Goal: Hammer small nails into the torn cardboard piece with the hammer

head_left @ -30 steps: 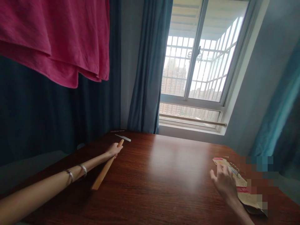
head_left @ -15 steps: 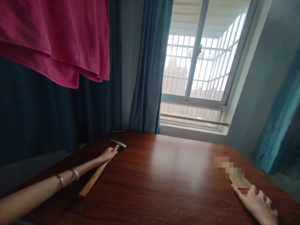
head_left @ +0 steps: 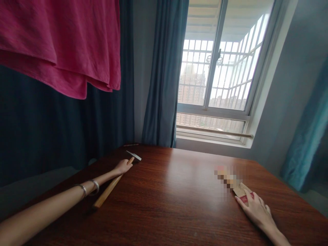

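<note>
On the left side of the dark wooden table (head_left: 164, 218), my left hand (head_left: 123, 167) is wrapped round a hammer (head_left: 109, 191). Its fingers close on the wooden handle just below the slim metal head, and the handle's butt points toward me. Over on the right, my right hand (head_left: 256, 208) grips the near end of a flat tan piece with a red band (head_left: 242, 192), thumb on one side and fingers on the other. The far end of that piece is pixelated, so its kind cannot be made out.
A pink cloth (head_left: 87, 51) hangs at the upper left before dark blue curtains (head_left: 164, 85). Behind the table's far edge is a barred window (head_left: 206, 108). Another blue curtain (head_left: 304, 136) hangs at the right.
My right hand has moved left and slightly away from me with the tan piece. The left hand and hammer appear slightly further right, as the view has shifted a little.
</note>
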